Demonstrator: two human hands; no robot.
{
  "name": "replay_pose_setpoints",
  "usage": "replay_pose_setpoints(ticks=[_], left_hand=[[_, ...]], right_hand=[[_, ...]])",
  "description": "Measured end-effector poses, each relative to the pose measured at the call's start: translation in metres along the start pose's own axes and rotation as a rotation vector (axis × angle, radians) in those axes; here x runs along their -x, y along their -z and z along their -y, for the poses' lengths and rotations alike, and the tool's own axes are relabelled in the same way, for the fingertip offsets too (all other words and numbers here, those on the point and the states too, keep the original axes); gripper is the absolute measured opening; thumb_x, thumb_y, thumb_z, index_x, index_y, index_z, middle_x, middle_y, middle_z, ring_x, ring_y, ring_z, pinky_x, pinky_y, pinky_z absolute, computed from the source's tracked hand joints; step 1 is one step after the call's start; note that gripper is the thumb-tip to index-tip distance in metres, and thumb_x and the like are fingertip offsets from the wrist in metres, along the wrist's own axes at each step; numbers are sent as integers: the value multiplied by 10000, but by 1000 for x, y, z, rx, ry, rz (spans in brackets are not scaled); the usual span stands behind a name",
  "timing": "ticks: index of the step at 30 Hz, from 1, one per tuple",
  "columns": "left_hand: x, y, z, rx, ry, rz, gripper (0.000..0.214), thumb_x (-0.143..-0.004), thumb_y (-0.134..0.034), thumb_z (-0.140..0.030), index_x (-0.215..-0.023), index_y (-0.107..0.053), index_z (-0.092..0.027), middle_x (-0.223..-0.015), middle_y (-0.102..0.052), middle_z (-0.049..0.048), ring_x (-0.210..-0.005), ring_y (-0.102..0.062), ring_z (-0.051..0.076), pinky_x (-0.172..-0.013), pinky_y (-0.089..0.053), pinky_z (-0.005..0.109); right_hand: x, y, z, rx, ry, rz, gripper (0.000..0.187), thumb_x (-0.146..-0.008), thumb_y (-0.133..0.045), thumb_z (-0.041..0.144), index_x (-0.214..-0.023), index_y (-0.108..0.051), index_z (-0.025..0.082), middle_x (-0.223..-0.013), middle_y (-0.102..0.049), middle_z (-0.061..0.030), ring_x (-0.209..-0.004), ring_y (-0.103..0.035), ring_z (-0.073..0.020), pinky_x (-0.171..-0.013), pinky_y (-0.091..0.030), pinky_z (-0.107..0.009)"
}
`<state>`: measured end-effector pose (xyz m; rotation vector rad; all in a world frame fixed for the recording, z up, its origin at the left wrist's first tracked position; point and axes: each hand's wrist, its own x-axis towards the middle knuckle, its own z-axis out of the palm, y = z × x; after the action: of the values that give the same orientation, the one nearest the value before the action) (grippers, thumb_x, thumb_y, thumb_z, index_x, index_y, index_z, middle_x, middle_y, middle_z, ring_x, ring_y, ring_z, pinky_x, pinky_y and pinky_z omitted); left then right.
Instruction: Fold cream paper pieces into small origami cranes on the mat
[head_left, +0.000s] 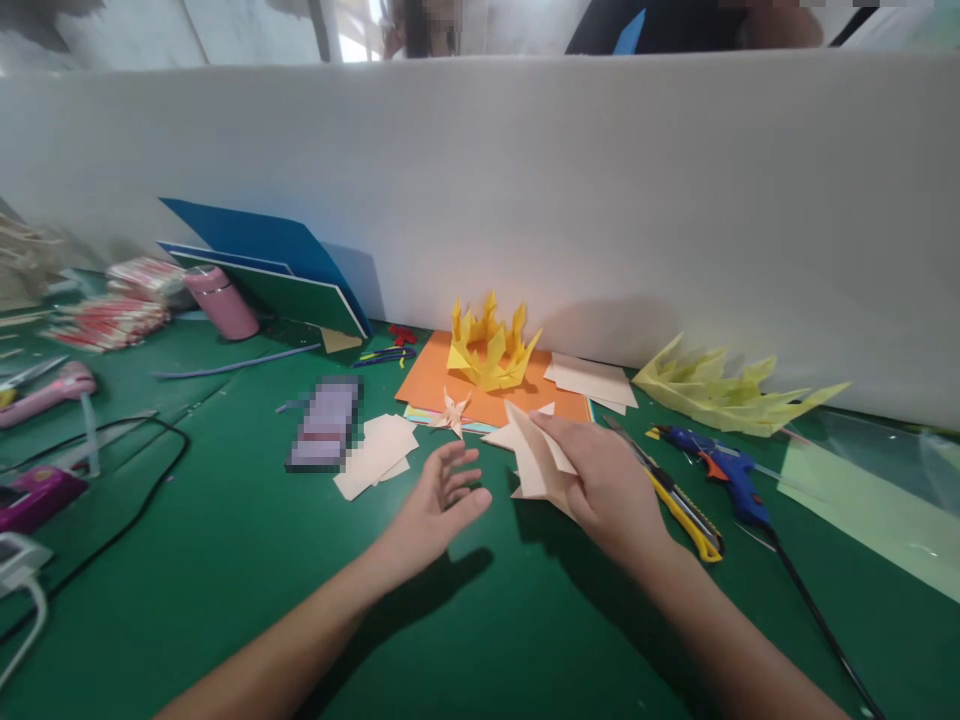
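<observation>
My right hand (pixel 611 475) is closed on a folded piece of pale pink paper (pixel 534 465), raised a little above the green table. My left hand (pixel 442 497) hovers to the left of it, fingers apart and holding nothing. Just beyond lies a pink paper star flower (pixel 452 412), at the edge of an orange sheet (pixel 420 375). A yellow folded-paper crown (pixel 491 360) stands on that sheet. Loose pale pink paper pieces (pixel 377 455) are spread left of my left hand, and more pink paper cards (pixel 592 380) lie behind my right hand.
Right of my right hand are a yellow utility knife (pixel 686 515), a blue glue gun (pixel 739 475) with its cord, and a pale yellow paper crown (pixel 735 390). To the left are a phone (pixel 325 422), a pink bottle (pixel 223 303) and blue boards (pixel 262 235). A white partition (pixel 450 180) closes the back.
</observation>
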<state>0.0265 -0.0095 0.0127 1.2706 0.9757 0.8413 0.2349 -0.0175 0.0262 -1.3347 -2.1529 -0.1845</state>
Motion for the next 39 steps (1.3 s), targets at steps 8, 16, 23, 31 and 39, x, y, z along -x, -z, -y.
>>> replay_pose_setpoints(ticks=[8, 16, 23, 31, 39], left_hand=[[1, 2, 0, 233, 199, -30, 379, -633, -717, -355, -923, -534, -193, -808, -624, -7, -721, -591, 148, -666, -462, 274], [-2, 12, 2, 91, 182, -179, 249, -627, -671, -368, -727, -564, -168, -661, -586, -35, -530, -481, 90, -517, -373, 207], [-3, 19, -2, 164, 244, -239, 349, -624, -675, -385, -887, -583, -174, -759, -684, 26, -682, -633, 194, -617, -481, 291], [0, 17, 4, 76, 192, -194, 350, -667, -673, -423, -891, -591, -168, -899, -706, 70, -715, -645, 198, -588, -486, 285], [0, 17, 5, 30, 183, -222, 312, -678, -665, -421, -850, -588, -172, -764, -681, 31, -686, -633, 193, -598, -486, 298]], right_hand=[[17, -21, 50, -494, -91, 326, 497, -908, -358, 227, -1403, -309, 219, -1333, -526, -92, -1117, -574, -235, -882, -492, -394], [35, -27, 30, -558, -144, 394, 702, -853, -425, 593, -1404, -269, 185, -1339, -499, -160, -1142, -544, -295, -931, -450, -452], [32, -27, 10, -407, -179, 378, 493, -903, -421, 449, -1318, -388, 185, -1280, -536, -157, -1150, -534, -279, -939, -448, -463], [27, -23, 23, -407, -55, 170, 318, -919, -348, 219, -1203, -487, 188, -1130, -645, -117, -1011, -621, -223, -843, -519, -377], [12, -24, 15, -527, -193, 26, 424, -825, -369, 72, -1212, -443, 227, -1099, -640, -78, -951, -639, -171, -824, -541, -337]])
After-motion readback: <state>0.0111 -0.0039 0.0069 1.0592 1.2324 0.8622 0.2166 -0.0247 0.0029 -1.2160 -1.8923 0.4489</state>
